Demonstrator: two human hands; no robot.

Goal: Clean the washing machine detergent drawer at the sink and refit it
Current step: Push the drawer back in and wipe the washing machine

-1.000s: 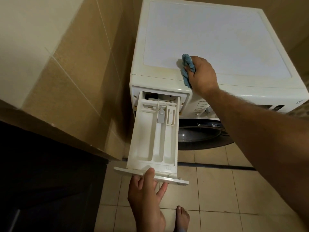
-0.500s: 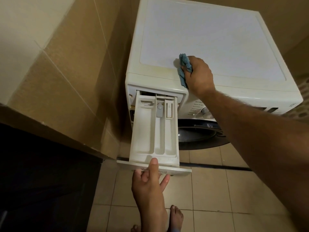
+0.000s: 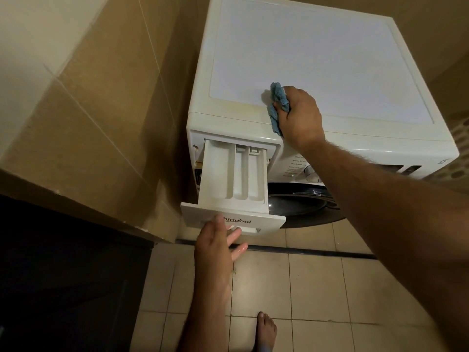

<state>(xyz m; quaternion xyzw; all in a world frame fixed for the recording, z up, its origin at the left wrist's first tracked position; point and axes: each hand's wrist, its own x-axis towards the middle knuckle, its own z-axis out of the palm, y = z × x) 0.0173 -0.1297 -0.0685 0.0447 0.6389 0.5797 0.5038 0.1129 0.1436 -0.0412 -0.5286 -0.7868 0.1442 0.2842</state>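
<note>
The white detergent drawer (image 3: 233, 179) sticks partway out of its slot at the top left of the white washing machine (image 3: 317, 59). Its three compartments look bare. My left hand (image 3: 215, 245) presses with straight, wet fingers against the drawer's front panel (image 3: 264, 221). My right hand (image 3: 300, 118) rests on the machine's top near the front edge and grips a crumpled blue cloth (image 3: 278, 102).
A beige tiled wall (image 3: 101, 110) stands close on the left, with a dark cabinet or opening (image 3: 63, 275) below it. The dark round door (image 3: 299, 204) sits under the drawer. My bare foot (image 3: 265, 331) stands on the tiled floor (image 3: 317, 288).
The drawer has slid further into the machine, pushed by my left hand, whose fingers now lie flat on the front panel. My right hand with the cloth has stayed put.
</note>
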